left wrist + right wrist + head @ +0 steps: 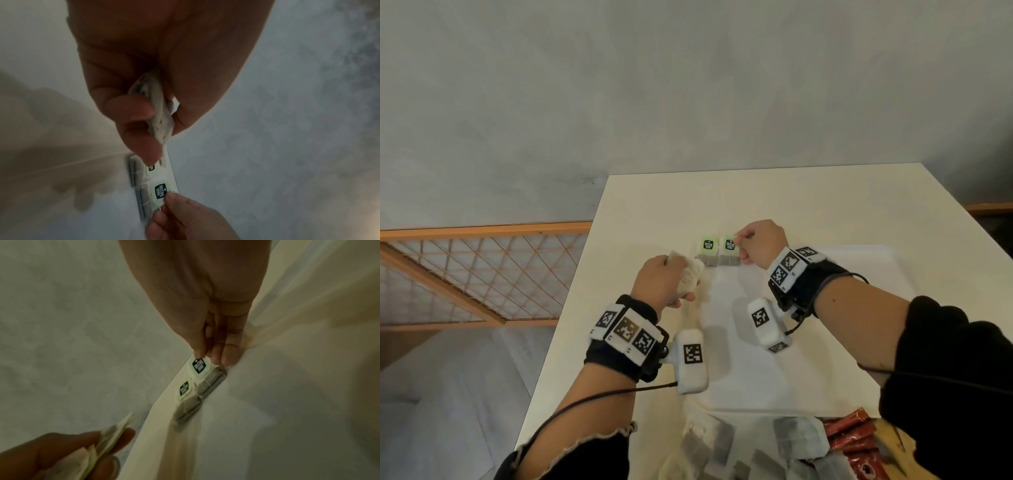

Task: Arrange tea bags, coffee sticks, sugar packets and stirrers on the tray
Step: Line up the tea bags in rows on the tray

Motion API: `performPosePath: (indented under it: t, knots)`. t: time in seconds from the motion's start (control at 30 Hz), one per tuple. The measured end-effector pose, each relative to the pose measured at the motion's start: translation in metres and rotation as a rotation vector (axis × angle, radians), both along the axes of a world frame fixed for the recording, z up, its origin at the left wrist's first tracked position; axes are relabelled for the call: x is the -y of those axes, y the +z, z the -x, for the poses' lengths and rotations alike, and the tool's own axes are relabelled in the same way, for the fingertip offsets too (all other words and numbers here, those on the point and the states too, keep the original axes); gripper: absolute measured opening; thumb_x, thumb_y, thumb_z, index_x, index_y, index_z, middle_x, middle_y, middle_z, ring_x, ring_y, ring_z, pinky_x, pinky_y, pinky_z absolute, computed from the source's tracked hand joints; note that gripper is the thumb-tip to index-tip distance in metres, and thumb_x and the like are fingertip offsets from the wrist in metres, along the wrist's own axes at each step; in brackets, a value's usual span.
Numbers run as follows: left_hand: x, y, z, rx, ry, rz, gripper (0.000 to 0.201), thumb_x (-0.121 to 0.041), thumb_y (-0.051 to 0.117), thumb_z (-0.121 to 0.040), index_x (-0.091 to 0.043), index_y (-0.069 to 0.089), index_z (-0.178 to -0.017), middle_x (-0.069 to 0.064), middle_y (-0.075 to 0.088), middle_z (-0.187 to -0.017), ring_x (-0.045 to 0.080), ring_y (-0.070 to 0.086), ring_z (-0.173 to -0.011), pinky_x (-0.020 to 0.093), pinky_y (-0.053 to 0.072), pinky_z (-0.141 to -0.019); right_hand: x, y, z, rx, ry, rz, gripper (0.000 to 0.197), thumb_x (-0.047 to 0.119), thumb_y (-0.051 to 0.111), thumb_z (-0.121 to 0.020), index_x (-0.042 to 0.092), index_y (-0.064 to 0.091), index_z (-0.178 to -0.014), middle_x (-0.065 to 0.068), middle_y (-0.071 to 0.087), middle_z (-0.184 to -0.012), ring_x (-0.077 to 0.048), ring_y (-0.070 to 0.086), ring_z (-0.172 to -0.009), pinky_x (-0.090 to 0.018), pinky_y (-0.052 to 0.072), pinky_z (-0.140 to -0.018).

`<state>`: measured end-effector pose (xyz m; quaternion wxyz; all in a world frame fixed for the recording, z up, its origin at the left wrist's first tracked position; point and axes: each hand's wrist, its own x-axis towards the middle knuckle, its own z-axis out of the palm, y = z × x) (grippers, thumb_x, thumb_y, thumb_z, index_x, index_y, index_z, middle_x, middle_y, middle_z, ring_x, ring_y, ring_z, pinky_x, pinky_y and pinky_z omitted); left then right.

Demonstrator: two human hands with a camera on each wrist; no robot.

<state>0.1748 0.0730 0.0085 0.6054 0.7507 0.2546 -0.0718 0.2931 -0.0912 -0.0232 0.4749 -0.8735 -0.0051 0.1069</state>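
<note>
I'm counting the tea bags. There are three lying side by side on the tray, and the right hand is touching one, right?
Not three: two tea bags lie side by side on the tray, as the head view shows. The right hand is touching one.

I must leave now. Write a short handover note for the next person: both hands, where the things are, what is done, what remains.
Left hand: holds a small stack of white paper tea bags.
Right hand: fingers pinch the green tag of the second placed tea bag.
Done: two tea bags with green tags lie side by side at the far left of the white tray.
Left: loose tea bags and red sachets near the table's front edge.
</note>
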Motion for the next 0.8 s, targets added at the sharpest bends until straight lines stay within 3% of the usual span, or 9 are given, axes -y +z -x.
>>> performPosePath:
  t: [0.13,0.23,0.37,0.5,0.6,0.7,0.8]
  knots:
    - [-0.002,-0.006,0.000,0.027,-0.010,0.052,0.024,-0.024,0.046,-0.099,-0.010,0.066,-0.100,0.016,0.073,-0.097,0.017,0.062,-0.050,0.023,0.038,-0.043,-0.005,-0.001,-0.009,-0.021,0.010,0.022,0.010,0.009,0.065,-0.090,0.008,0.070,-0.082,-0.012,0.068,-0.070,-0.033,0.071,-0.071,-0.041,0.061,-0.073]
    - [-0.001,-0.007,0.001,0.050,-0.037,0.047,0.025,-0.027,0.048,-0.100,-0.009,0.065,-0.106,0.013,0.074,-0.095,0.019,0.065,-0.053,0.023,0.038,-0.043,-0.004,0.000,-0.010,-0.052,-0.011,-0.006,0.011,0.010,0.066,-0.089,0.002,0.071,-0.095,-0.007,0.066,-0.067,-0.023,0.067,-0.061,-0.035,0.061,-0.067]
    - [0.004,-0.003,0.003,0.089,-0.069,0.022,0.025,-0.032,0.051,-0.099,-0.013,0.065,-0.108,0.012,0.074,-0.095,0.021,0.067,-0.056,0.025,0.039,-0.042,0.002,0.008,-0.002,-0.049,-0.040,-0.026,0.014,0.019,0.065,-0.090,0.009,0.064,-0.101,-0.006,0.066,-0.082,-0.015,0.064,-0.059,-0.024,0.056,-0.053]
    - [0.018,0.007,0.007,0.105,-0.124,0.019,0.022,-0.033,0.053,-0.098,-0.017,0.066,-0.105,0.010,0.074,-0.096,0.020,0.068,-0.058,0.023,0.039,-0.043,0.013,0.027,0.014,0.010,0.013,-0.099,0.014,0.020,0.059,-0.092,0.009,0.066,-0.098,-0.007,0.067,-0.091,-0.018,0.064,-0.066,-0.032,0.058,-0.065]
    - [0.027,0.012,0.010,0.108,-0.161,0.036,0.024,-0.033,0.052,-0.098,-0.015,0.067,-0.107,0.009,0.074,-0.097,0.020,0.069,-0.058,0.023,0.038,-0.046,0.017,0.047,0.033,-0.055,0.127,-0.258,0.025,0.026,0.060,-0.094,0.004,0.069,-0.100,-0.008,0.066,-0.090,-0.016,0.060,-0.066,-0.028,0.053,-0.063]
    - [0.036,0.019,0.015,0.118,-0.174,0.089,0.026,-0.034,0.052,-0.099,-0.014,0.066,-0.108,0.008,0.075,-0.093,0.019,0.066,-0.056,0.025,0.038,-0.046,0.020,0.059,0.055,-0.083,0.267,-0.173,0.033,0.038,0.063,-0.090,0.007,0.072,-0.098,-0.005,0.070,-0.089,-0.014,0.062,-0.072,-0.028,0.052,-0.068]
    - [0.045,0.026,0.020,0.125,-0.208,0.117,0.028,-0.035,0.052,-0.099,-0.012,0.065,-0.108,0.005,0.074,-0.087,0.018,0.064,-0.056,0.024,0.040,-0.045,0.029,0.063,0.071,-0.029,0.322,-0.129,0.028,0.031,0.066,-0.090,0.004,0.071,-0.094,-0.007,0.071,-0.085,-0.012,0.063,-0.070,-0.025,0.053,-0.064]
